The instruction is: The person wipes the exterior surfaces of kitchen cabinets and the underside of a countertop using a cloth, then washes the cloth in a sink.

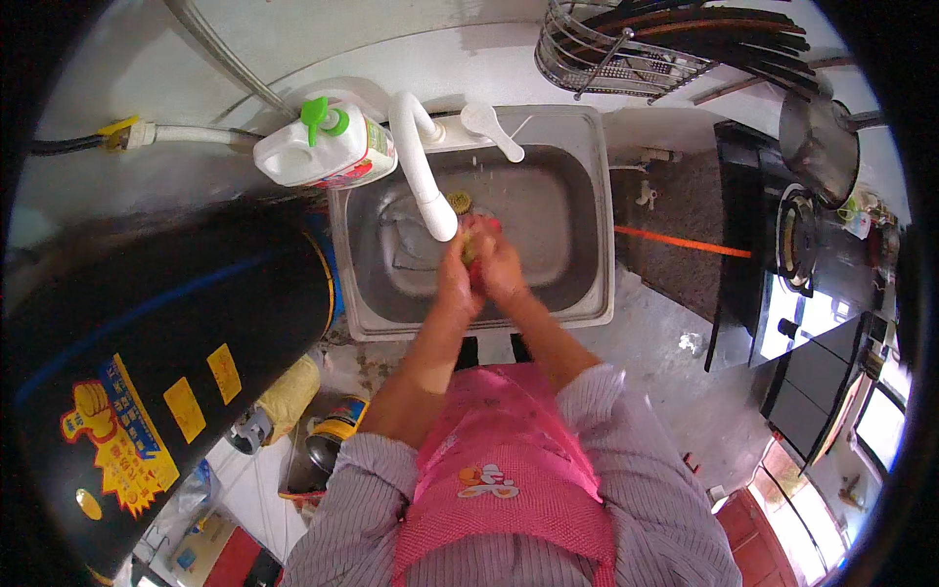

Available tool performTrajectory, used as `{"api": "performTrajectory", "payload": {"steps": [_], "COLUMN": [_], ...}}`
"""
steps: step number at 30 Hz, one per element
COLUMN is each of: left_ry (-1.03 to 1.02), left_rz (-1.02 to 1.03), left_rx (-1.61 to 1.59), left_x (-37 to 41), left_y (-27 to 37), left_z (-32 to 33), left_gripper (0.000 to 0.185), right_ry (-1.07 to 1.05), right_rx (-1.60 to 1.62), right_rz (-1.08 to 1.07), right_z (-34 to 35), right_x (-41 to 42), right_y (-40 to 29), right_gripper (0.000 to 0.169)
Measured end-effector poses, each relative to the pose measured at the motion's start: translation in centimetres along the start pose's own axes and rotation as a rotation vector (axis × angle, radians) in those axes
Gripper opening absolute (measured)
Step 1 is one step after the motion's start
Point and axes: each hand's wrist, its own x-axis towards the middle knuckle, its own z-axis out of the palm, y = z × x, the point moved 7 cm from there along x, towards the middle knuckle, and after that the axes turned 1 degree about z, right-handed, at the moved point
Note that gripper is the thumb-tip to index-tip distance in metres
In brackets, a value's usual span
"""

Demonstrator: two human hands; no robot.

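Observation:
Both my hands are close together over the stainless steel sink (605, 220), under the spout of a white faucet (422, 161). My left hand (456, 275) and my right hand (501, 260) are closed around a red and yellow-green item (469, 253), possibly a fruit. My fingers cover most of it, so its exact kind is unclear. Just beyond my fingertips, a round yellowish piece (460, 202) sits on the sink floor. Left of my hands, a pale, see-through sheet or patch of water (411, 235) spreads over the basin bottom.
A white jug with a green pump (323, 147) stands left of the faucet, whose lever (493, 130) is on the right. A wire rack of chopsticks (623, 51) hangs at the back right. Rightward are a gas stove (796, 238) and a metal pot (820, 150). A large black cylinder (220, 293) lies left.

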Motion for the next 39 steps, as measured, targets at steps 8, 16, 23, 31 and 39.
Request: {"api": "performTrajectory", "payload": {"steps": [8,16,23,31,39], "left_ry": [-0.057,-0.177,-0.309,-0.12,-0.132], "left_rz": [-0.021,0.052,-0.113,-0.003,0.012], "left_rx": [-0.091,0.015,-0.036,0.16,0.116], "left_x": [-2.6,0.2,1.9,-1.7,-1.7], "left_y": [-0.6,2.6,3.1,2.0,1.7], "left_z": [0.0,-2.7,-2.9,1.2,-0.2], "left_gripper": [0.041,0.045,0.045,0.045,0.045], "right_ry": [0.117,0.136,0.144,-0.004,0.231], "right_rx": [0.043,-0.106,0.05,0.291,-0.163], "right_rz": [-0.027,-0.328,-0.421,-0.019,-0.175], "right_z": [-0.1,3.8,3.8,1.2,0.5], "right_x": [1.2,-3.2,-3.9,1.2,1.5], "right_y": [-3.0,-4.3,-2.2,-0.7,-5.5], "right_gripper": [0.058,0.062,0.052,0.062,0.065]}}
